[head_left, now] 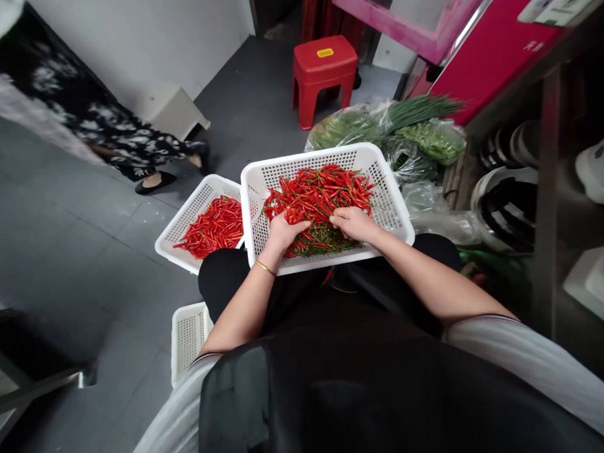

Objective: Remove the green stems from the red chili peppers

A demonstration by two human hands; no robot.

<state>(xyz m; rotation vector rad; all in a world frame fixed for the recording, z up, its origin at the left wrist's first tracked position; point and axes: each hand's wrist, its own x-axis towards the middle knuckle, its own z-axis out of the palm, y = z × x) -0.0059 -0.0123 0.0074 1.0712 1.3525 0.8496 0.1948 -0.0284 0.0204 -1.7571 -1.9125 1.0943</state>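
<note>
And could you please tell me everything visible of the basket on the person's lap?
The basket is white, plastic-looking and rectangular, with rounded corners, a rim and perforated walls. Open side up, it appears to rest on the thighs, holding red chilies with green stems. The left hand and right hand reach in over the near rim; rim contact is unclear.

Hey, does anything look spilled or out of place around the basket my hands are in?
One thing: a small red bit, possibly a chili, shows outside that basket's near rim. The heaped red chilies lie inside the basket, so it looks stray.
</note>
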